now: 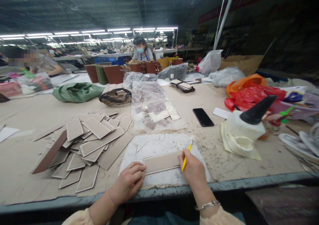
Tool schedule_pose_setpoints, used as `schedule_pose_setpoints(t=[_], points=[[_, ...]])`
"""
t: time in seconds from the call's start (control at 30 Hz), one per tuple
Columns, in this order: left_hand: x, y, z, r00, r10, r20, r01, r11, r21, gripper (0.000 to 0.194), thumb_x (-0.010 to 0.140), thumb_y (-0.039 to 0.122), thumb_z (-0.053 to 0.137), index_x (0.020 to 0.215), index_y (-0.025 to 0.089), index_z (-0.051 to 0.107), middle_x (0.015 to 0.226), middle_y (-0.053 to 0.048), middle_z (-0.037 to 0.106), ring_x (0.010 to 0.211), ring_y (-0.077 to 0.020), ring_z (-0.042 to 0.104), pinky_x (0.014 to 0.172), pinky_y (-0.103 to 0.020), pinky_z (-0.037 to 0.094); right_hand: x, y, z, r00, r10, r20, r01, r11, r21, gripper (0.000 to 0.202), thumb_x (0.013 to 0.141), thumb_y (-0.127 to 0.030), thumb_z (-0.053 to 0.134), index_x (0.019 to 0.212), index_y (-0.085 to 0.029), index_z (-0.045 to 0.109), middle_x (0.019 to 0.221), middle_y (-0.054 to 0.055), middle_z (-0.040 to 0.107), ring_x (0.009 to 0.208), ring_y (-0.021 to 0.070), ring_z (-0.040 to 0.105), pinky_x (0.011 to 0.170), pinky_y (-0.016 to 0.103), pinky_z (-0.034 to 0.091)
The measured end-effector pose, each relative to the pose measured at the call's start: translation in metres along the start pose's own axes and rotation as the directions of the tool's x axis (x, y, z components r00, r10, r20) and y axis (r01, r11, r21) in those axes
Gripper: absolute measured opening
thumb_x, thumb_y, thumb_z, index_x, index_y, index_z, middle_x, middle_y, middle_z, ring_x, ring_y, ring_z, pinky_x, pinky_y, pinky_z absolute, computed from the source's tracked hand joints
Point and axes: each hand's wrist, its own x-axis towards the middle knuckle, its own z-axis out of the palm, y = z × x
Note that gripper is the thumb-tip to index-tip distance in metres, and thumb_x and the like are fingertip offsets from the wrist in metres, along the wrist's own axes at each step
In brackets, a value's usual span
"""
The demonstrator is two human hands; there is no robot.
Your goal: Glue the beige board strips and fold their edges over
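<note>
A flat beige rectangular panel [161, 163] with pale edges lies on a white work board [156, 142] in front of me. My left hand [133, 178] has curled fingers gripping the panel's left end. At the other end, my right hand [193, 168] touches the panel while its fingers close around a slim yellow-handled tool [187, 155]. The tool's pale tip points up and away from the panel; its exact kind is unclear. Left of the board spreads a loose pile of similar panels [96, 127], with a brown strip [51, 153] on its left side.
Right of the board stands a white plastic container [245, 127] with a black nozzle. A black phone [203, 117] lies beyond the board, near a clear plastic bag [152, 102]. Colored bags [256, 95] crowd the right. A co-worker [141, 52] sits across the table, another at left.
</note>
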Motion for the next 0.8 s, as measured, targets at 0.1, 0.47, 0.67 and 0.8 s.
schedule_pose_setpoints(t=[0.1, 0.47, 0.67, 0.8], points=[[0.001, 0.001, -0.001, 1.0, 0.002, 0.001, -0.002, 1.0, -0.004, 0.017, 0.088, 0.01, 0.048, 0.084, 0.018, 0.063, 0.099, -0.009, 0.065, 0.097, -0.0196, 0.058, 0.09, -0.037, 0.051, 0.0, -0.001, -0.001, 1.0, 0.015, 0.022, -0.014, 0.998, -0.053, 0.013, 0.09, -0.03, 0.05, 0.08, -0.021, 0.051, 0.063, -0.002, 0.06, 0.058, 0.014, 0.059, 0.052, 0.024, 0.029], [0.003, 0.001, -0.002, 1.0, 0.015, -0.007, -0.015, 1.0, -0.003, 0.017, 0.088, 0.01, 0.049, 0.079, 0.017, 0.061, 0.098, -0.009, 0.065, 0.098, -0.0192, 0.057, 0.09, -0.036, 0.052, -0.002, -0.006, -0.002, 1.0, -0.011, 0.0, 0.011, 0.994, -0.105, 0.01, 0.092, -0.025, 0.05, 0.083, -0.02, 0.053, 0.072, 0.002, 0.062, 0.067, 0.016, 0.057, 0.058, 0.026, 0.032], [0.002, -0.001, -0.001, 1.0, 0.018, -0.003, -0.018, 1.0, 0.012, 0.017, 0.088, 0.01, 0.049, 0.083, 0.017, 0.063, 0.1, -0.009, 0.065, 0.1, -0.0196, 0.058, 0.089, -0.035, 0.052, -0.005, -0.016, -0.012, 0.997, -0.073, -0.029, 0.068, 0.986, -0.15, 0.006, 0.088, -0.017, 0.052, 0.088, -0.02, 0.056, 0.072, 0.005, 0.06, 0.073, 0.0215, 0.052, 0.063, 0.031, 0.033], [0.001, -0.004, 0.0, 1.0, 0.03, 0.001, -0.03, 0.999, 0.012, 0.017, 0.088, 0.011, 0.048, 0.083, 0.018, 0.063, 0.099, -0.008, 0.066, 0.099, -0.0195, 0.058, 0.089, -0.034, 0.053, -0.011, -0.034, -0.014, 0.989, -0.137, -0.053, 0.135, 0.99, -0.036, 0.008, 0.087, -0.014, 0.05, 0.086, -0.02, 0.056, 0.071, 0.005, 0.057, 0.073, 0.022, 0.05, 0.065, 0.033, 0.035]])
